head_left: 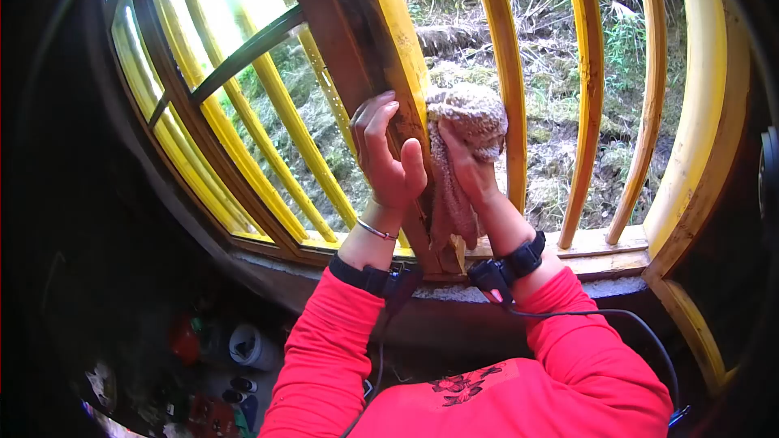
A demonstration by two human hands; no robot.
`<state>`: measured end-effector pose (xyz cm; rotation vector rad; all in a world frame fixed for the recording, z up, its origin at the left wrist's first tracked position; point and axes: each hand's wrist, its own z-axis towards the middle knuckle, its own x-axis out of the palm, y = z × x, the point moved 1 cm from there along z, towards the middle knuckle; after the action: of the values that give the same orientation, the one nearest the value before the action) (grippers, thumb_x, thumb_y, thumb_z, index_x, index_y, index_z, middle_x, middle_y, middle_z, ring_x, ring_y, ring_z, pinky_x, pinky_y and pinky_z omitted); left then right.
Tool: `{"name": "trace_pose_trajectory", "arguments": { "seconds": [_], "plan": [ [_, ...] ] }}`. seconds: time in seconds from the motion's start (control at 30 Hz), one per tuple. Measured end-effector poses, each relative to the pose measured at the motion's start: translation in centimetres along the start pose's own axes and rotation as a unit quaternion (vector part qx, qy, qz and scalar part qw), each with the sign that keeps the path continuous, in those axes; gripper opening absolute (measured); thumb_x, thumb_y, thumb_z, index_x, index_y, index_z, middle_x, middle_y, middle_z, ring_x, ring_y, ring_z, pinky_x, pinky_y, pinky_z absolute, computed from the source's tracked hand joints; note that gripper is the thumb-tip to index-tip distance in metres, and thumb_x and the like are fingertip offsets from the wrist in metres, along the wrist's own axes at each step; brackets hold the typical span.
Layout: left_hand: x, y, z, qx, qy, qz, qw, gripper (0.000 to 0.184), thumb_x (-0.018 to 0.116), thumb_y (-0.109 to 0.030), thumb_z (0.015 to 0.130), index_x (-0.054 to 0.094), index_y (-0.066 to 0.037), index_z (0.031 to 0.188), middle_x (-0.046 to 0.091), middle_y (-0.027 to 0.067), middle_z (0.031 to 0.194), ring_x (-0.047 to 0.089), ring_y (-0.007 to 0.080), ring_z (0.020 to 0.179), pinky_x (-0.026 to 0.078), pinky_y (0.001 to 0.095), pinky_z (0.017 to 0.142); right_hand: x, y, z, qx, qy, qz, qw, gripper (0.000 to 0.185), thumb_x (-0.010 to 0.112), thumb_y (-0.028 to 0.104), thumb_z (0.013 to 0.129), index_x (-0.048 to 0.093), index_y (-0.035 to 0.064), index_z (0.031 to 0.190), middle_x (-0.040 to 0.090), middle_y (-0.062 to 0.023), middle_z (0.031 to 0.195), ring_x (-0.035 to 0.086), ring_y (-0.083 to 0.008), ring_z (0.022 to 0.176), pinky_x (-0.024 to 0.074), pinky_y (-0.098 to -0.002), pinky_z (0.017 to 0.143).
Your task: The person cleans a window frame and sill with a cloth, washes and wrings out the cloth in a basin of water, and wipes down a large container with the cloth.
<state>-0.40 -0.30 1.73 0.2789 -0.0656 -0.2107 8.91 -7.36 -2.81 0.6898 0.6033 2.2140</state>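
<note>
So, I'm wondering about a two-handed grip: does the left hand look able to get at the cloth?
Probably yes: the left hand looks empty, close beside the cloth, and nothing seems in the way, though the right hand covers part.

From where I stand, the upright post sits between the window sash on the left and the barred opening on the right, where the bars rise from the sill with the slope beyond them. The cloth is at the post's right side, before the opening, with the person's right hand against it, while the left hand is just left of it, in front of the post. Down at the lower left, below the window, is a bucket.
</note>
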Motion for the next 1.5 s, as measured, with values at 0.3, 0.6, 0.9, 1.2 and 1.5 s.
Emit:
{"name": "trace_pose_trajectory", "arguments": {
  "seconds": [0.3, 0.6, 0.9, 1.2, 1.5],
  "plan": [
    [0.2, -0.2, 0.1, 0.001, 0.002, 0.028, 1.000, 0.039, 0.038, -0.032, 0.092, 0.046, 0.002, 0.110, 0.052, 0.0190, 0.109, 0.049, 0.0320, 0.102, 0.035, 0.0407, 0.093, -0.4, -8.3, -0.6, 0.188, 0.010, -0.075, 0.979, 0.036, 0.052, 0.028, 0.090, 0.057, 0.0004, 0.113, 0.057, -0.0110, 0.114, 0.052, -0.0195, 0.107, 0.0384, -0.0305, 0.093],
    [-0.1, -0.3, 0.1, -0.009, 0.002, 0.017, 1.000, 0.042, 0.038, -0.035, 0.092, 0.046, 0.001, 0.110, 0.053, 0.0191, 0.108, 0.050, 0.0328, 0.102, 0.036, 0.0421, 0.092, 1.8, 1.3, 0.1, 0.108, -0.009, 0.043, 0.993, 0.040, 0.046, 0.031, 0.093, 0.051, 0.0007, 0.119, 0.053, -0.0124, 0.118, 0.046, -0.0206, 0.113, 0.0326, -0.0308, 0.098],
    [-0.6, -0.7, -0.4, -0.048, 0.036, 0.003, 0.998, 0.041, 0.042, -0.035, 0.090, 0.048, 0.001, 0.110, 0.054, 0.0190, 0.110, 0.050, 0.0357, 0.103, 0.035, 0.0449, 0.093, 7.9, 13.5, 23.9, -0.075, -0.025, -0.110, 0.991, 0.042, 0.055, 0.041, 0.085, 0.058, 0.0068, 0.109, 0.058, -0.0047, 0.098, 0.050, -0.0115, 0.097, 0.0391, -0.0260, 0.086],
    [-1.1, -0.1, 0.0, -0.047, 0.048, -0.052, 0.996, 0.036, 0.051, -0.025, 0.086, 0.047, -0.002, 0.114, 0.053, 0.0157, 0.116, 0.050, 0.0325, 0.106, 0.037, 0.0437, 0.094, 22.1, 31.9, 51.6, -0.161, 0.080, -0.114, 0.977, 0.041, 0.054, 0.040, 0.086, 0.058, 0.0061, 0.110, 0.058, -0.0066, 0.102, 0.051, -0.0142, 0.100, 0.0386, -0.0279, 0.088],
    [-1.0, -0.3, 0.1, -0.053, 0.039, -0.049, 0.997, 0.035, 0.053, -0.024, 0.086, 0.048, -0.003, 0.113, 0.053, 0.0148, 0.116, 0.049, 0.0326, 0.107, 0.038, 0.0430, 0.093, 20.8, 30.4, 47.3, -0.187, 0.112, -0.127, 0.968, 0.041, 0.052, 0.038, 0.087, 0.058, 0.0054, 0.112, 0.058, -0.0086, 0.106, 0.051, -0.0170, 0.103, 0.0381, -0.0299, 0.090]
  ]
}}
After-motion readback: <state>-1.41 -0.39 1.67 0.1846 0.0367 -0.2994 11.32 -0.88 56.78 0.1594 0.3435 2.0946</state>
